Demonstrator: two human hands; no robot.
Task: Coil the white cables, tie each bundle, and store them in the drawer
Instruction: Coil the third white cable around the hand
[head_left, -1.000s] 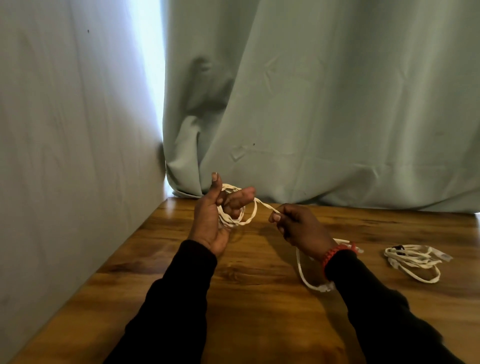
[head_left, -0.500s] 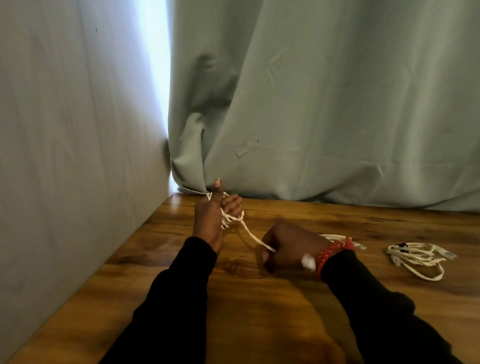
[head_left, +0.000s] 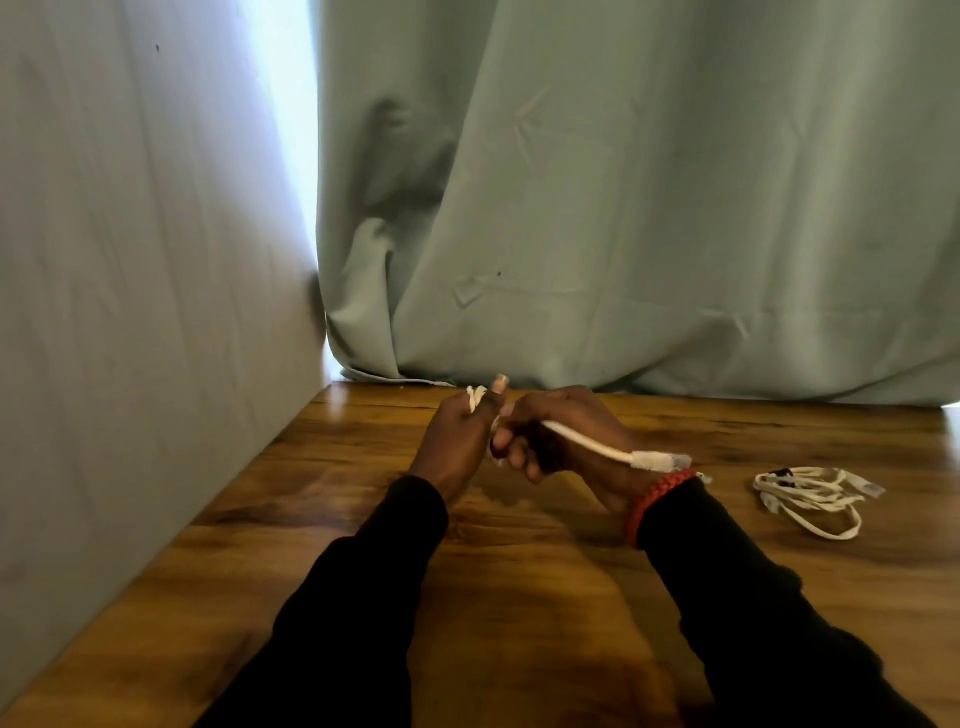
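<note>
Both our hands meet above the far-left part of the brown wood-grain table (head_left: 519, 597), close to its far edge. Our left hand (head_left: 457, 441) grips a small coil of thin white cable (head_left: 475, 399), thumb up. Our right hand (head_left: 566, 441) has its fingers curled around the loose tail, whose white plug end (head_left: 660, 460) sticks out over the wrist beside a red braided bracelet (head_left: 654, 501).

Handling, as we judge it: light, limp, somewhat springy; loops will likely slacken if the grip eases. Best held across the whole coil, tail pinched near the coil rather than at the plug.

A second white cable bundle (head_left: 810, 499) lies near the right edge; a dark tie seems to cross it, uncertain.

Hidden: most of the coil inside our hands, the loop count, any knot. No drawer in view. Pale green curtain (head_left: 623, 208) behind.
</note>
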